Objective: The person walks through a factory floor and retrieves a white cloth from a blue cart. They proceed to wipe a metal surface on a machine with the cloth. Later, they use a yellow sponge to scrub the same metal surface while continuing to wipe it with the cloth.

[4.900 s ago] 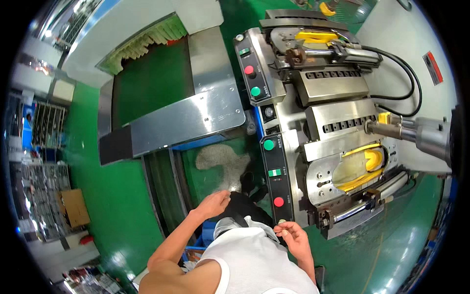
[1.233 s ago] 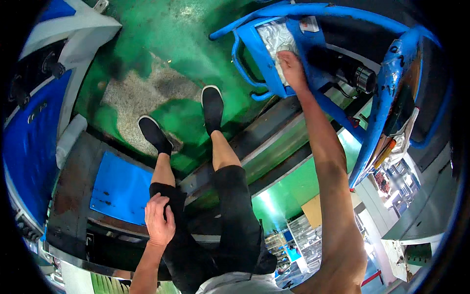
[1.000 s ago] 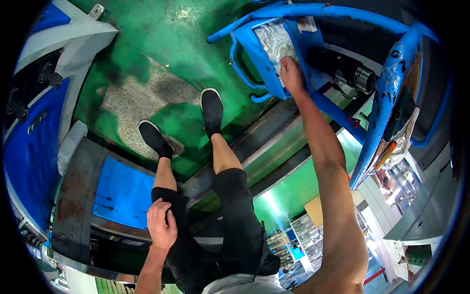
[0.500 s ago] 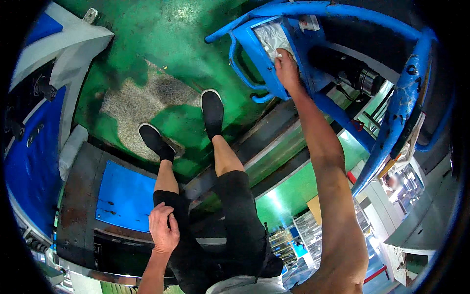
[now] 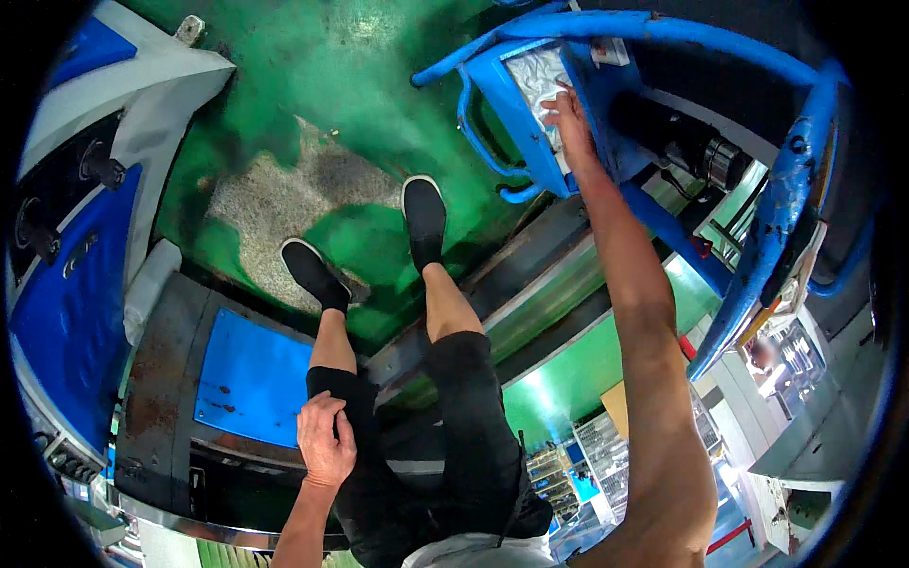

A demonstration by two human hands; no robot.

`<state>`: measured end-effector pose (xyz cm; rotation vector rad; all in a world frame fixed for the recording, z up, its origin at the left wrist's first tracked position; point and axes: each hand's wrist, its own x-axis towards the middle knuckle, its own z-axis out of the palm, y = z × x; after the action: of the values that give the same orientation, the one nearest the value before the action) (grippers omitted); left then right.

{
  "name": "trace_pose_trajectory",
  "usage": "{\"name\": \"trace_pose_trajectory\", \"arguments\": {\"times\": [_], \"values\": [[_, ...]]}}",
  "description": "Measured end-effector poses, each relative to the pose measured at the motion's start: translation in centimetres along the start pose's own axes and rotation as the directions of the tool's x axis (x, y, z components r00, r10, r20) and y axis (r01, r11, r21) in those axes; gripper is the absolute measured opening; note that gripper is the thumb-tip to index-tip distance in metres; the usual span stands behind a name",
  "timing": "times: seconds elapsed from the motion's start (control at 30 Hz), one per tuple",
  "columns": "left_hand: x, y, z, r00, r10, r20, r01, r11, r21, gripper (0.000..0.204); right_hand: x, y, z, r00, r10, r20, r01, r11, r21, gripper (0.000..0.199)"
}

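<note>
Head view only. My right hand [image 5: 571,118] is stretched far out and up, fingers [image 5: 559,95] flat and spread, released, pressing on the crinkled silvery sheet [image 5: 535,80] inside the blue tray [image 5: 519,123]. Nothing is pinched. Tray sits at upper middle of the picture, on the blue tube frame [image 5: 776,227]; its long axis runs from upper left down to lower right, and its loop handle [image 5: 478,142] points left toward the green floor [image 5: 312,85]. Sheet lies along the same axis. My left hand [image 5: 325,445] rests on my left thigh over the black shorts [image 5: 454,445], fingers loosely curled, holding nothing. Black shoes [image 5: 424,213] stand on the floor by a worn grey patch [image 5: 284,204]. Blue panel [image 5: 251,379] lies low left, beside my leg.
</note>
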<state>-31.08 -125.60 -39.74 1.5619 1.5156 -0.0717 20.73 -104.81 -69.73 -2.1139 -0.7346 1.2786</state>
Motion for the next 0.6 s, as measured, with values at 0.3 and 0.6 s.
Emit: {"name": "trace_pose_trajectory", "arguments": {"times": [0.3, 0.6], "values": [[0.1, -1.0, 0.1, 0.999, 0.035, -0.018, -0.035, 0.999, 0.002, 0.024, -1.0, 2.5, -1.4, 0.973, 0.228, -0.033, -0.188, 0.867, 0.462, 0.020], [-0.1, -1.0, 0.1, 0.999, 0.040, -0.023, -0.040, 0.999, -0.015, 0.022, -5.4, 5.5, -5.8, 0.999, 0.042, 0.024, -0.028, 0.904, -0.426, 0.039]]}}
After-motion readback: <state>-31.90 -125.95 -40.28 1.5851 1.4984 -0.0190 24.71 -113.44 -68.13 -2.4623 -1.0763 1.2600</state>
